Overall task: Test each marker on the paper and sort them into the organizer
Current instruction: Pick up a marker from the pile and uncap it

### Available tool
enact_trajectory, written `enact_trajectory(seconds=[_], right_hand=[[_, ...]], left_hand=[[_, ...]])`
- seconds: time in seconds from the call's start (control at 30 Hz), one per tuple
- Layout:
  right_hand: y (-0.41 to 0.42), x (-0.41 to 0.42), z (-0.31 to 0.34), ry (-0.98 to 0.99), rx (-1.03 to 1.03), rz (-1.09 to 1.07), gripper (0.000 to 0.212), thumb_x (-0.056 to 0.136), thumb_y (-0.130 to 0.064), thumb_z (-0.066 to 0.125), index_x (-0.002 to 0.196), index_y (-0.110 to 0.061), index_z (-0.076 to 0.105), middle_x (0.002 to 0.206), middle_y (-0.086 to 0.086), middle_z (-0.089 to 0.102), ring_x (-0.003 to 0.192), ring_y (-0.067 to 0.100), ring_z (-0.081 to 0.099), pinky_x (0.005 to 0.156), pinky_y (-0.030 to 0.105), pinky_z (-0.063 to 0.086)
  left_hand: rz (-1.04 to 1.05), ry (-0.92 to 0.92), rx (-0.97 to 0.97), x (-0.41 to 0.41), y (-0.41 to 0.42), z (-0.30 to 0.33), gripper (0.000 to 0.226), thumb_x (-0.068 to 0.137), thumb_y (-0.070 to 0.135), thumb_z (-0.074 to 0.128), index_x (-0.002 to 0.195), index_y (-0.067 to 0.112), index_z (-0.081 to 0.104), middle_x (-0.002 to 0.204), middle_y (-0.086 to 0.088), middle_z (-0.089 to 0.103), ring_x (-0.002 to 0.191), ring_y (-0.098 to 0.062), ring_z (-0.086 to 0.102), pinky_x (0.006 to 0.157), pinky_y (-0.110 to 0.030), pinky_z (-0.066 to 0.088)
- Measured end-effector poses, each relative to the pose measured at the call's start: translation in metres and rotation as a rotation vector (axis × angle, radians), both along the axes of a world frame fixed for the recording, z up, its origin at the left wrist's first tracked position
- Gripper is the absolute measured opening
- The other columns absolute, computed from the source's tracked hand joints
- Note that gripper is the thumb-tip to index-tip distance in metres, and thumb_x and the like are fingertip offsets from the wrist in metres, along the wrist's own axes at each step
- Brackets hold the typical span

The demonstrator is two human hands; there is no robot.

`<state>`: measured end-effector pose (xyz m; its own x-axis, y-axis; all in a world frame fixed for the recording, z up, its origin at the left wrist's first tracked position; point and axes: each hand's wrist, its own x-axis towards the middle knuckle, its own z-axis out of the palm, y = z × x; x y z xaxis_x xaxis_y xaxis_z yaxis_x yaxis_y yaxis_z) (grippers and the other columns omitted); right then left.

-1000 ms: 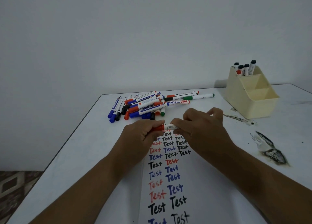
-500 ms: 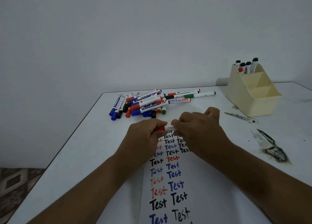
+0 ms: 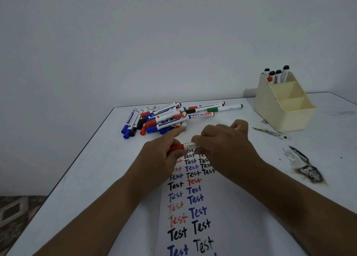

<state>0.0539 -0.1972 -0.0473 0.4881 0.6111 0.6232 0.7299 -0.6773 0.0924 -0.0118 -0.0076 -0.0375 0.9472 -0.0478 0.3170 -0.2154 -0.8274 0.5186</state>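
I hold a red marker [image 3: 184, 146] level above the top of the paper [image 3: 195, 207], which is covered with "Test" in black, blue and red. My left hand [image 3: 164, 155] grips its red cap end, with the index finger stretched out. My right hand [image 3: 224, 143] grips the white barrel. A pile of markers [image 3: 170, 116] with blue, red, black and green caps lies just beyond my hands. The cream organizer [image 3: 284, 109] stands at the far right, with several markers [image 3: 276, 75] upright in its back compartment.
The white table [image 3: 87, 178] ends at a dark edge on the left, with patterned floor below. Black smudges [image 3: 307, 168] stain the table to the right of the paper, and a smaller streak [image 3: 268, 132] lies in front of the organizer. A plain wall stands behind.
Both hands have lifted a little away from me with the red marker. My left index finger has straightened out toward the pile, and more of the red cap shows.
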Motion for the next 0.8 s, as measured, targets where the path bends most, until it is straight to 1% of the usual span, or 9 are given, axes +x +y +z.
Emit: enact_trajectory(seconds=[0.13,0.2,0.27,0.3,0.37,0.4,0.5,0.67,0.8], right_hand=[[-0.007,0.002,0.001,-0.064,0.059,-0.048,0.015,0.084,-0.040,0.074,0.096,-0.030,0.074,0.082,-0.008,0.069,0.075,0.020,0.061,0.080,0.048,0.036],[-0.010,0.000,0.003,-0.055,0.142,-0.117,0.026,0.088,-0.047,0.061,0.098,-0.027,0.075,0.080,-0.005,0.070,0.079,0.023,0.061,0.079,0.044,0.035],[-0.011,-0.004,0.009,0.067,0.290,-0.138,0.032,0.089,-0.052,0.058,0.099,-0.025,0.073,0.079,-0.003,0.069,0.081,0.024,0.061,0.077,0.041,0.038],[-0.012,-0.006,0.013,0.203,0.392,-0.100,0.032,0.091,-0.053,0.056,0.099,-0.025,0.071,0.081,-0.004,0.069,0.080,0.022,0.062,0.075,0.040,0.044],[-0.014,-0.009,0.020,0.479,0.608,-0.009,0.028,0.097,-0.050,0.052,0.098,-0.025,0.064,0.086,-0.006,0.070,0.076,0.013,0.064,0.068,0.034,0.053],[-0.015,-0.010,0.023,0.569,0.688,0.019,0.026,0.099,-0.046,0.051,0.099,-0.022,0.062,0.086,-0.008,0.070,0.074,0.010,0.065,0.064,0.026,0.054],[-0.019,-0.013,0.031,0.725,0.885,0.107,0.024,0.103,-0.037,0.046,0.102,-0.016,0.056,0.087,-0.004,0.074,0.067,0.014,0.068,0.058,0.022,0.054],[-0.017,-0.014,0.041,1.008,1.155,0.189,0.026,0.101,-0.023,0.058,0.113,-0.003,0.046,0.090,0.017,0.075,0.074,0.034,0.074,0.069,0.041,0.062],[-0.017,-0.020,0.037,1.222,1.133,0.184,0.045,0.088,-0.004,0.074,0.119,-0.007,0.041,0.096,0.024,0.073,0.085,0.034,0.075,0.078,0.040,0.062]], left_hand=[[-0.065,0.077,-0.078,0.001,0.005,0.001,0.075,0.083,0.047,0.068,0.144,0.045,0.024,0.104,0.024,0.054,0.091,-0.003,0.060,0.070,-0.009,0.047],[-0.100,0.161,-0.105,0.000,0.009,0.000,0.082,0.076,0.060,0.070,0.139,0.055,0.018,0.120,0.024,0.050,0.101,0.002,0.057,0.073,-0.011,0.048],[-0.140,0.212,-0.003,0.001,0.016,-0.004,0.087,0.076,0.072,0.062,0.146,0.052,0.015,0.146,0.022,0.034,0.131,-0.001,0.036,0.100,-0.025,0.042],[-0.165,0.241,0.102,0.003,0.020,-0.006,0.088,0.078,0.076,0.054,0.149,0.048,0.011,0.156,0.022,0.018,0.143,-0.003,0.018,0.113,-0.034,0.029],[-0.221,0.320,0.337,0.007,0.022,-0.011,0.088,0.082,0.080,0.037,0.152,0.043,0.001,0.160,0.021,-0.007,0.146,-0.001,-0.012,0.121,-0.038,0.004],[-0.238,0.357,0.421,0.009,0.022,-0.014,0.087,0.083,0.082,0.031,0.152,0.042,-0.004,0.159,0.020,-0.012,0.144,-0.001,-0.017,0.121,-0.038,-0.001],[-0.228,0.391,0.499,0.015,0.021,-0.018,0.089,0.081,0.086,0.023,0.152,0.042,-0.006,0.160,0.018,-0.010,0.145,-0.001,-0.011,0.122,-0.037,0.001],[-0.193,0.379,0.507,0.016,0.024,-0.020,0.090,0.080,0.086,0.026,0.153,0.040,-0.003,0.161,0.015,-0.005,0.147,-0.004,-0.003,0.120,-0.033,0.004],[-0.175,0.382,0.487,0.018,0.026,-0.019,0.093,0.078,0.088,0.026,0.153,0.040,0.000,0.162,0.015,-0.002,0.148,-0.005,0.000,0.121,-0.036,0.008]])
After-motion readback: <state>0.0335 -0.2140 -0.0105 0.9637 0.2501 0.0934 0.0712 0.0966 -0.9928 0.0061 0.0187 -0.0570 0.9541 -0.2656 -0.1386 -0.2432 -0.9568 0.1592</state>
